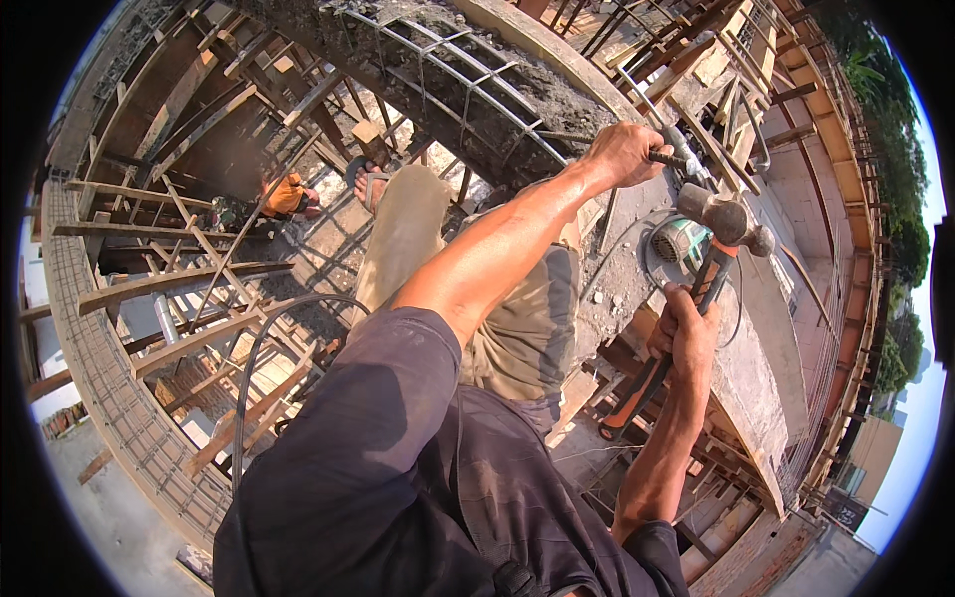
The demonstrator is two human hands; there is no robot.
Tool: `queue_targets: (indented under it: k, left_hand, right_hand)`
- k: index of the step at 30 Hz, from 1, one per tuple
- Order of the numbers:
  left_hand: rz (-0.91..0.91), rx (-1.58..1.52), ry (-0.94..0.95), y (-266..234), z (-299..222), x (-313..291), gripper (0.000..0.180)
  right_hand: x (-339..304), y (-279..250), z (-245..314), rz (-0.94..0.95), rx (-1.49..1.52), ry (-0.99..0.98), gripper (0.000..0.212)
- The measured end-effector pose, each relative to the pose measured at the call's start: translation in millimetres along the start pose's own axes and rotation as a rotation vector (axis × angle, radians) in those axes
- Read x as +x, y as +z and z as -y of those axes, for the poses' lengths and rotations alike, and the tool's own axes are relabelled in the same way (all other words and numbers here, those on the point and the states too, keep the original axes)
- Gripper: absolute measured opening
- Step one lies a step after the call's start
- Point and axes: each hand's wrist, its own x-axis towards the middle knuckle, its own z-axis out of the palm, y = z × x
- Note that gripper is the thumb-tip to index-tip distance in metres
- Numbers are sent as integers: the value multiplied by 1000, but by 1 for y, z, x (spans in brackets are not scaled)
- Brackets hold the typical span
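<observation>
My left hand is closed around a dark ribbed steel bar, which sticks out past the fist on the right. Lower and to the right, my right hand grips a hammer by its orange-and-black handle. The hammer's grey metal head points up and sits below and right of my left fist, apart from the bar. Behind the hammer, a green-and-white corded power tool lies on the rough concrete. Left of my left hand runs a broken-open concrete beam with its steel reinforcement exposed.
Timber props and planks fill a deep opening on the left, where a person in orange is low down. A black cable loops beside my left arm. My sandalled foot rests farther ahead. Bent rebar lines the curved formwork.
</observation>
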Motion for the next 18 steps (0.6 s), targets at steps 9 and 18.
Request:
queue_targets:
  k: [9, 18]
  left_hand:
    - [195, 118, -69, 60, -14, 29, 18]
    - [269, 88, -30, 127, 11, -11, 24]
  right_hand:
    - [-10, -29, -33, -175, 4, 56, 30]
    - [-12, -38, -65, -189, 61, 157, 33]
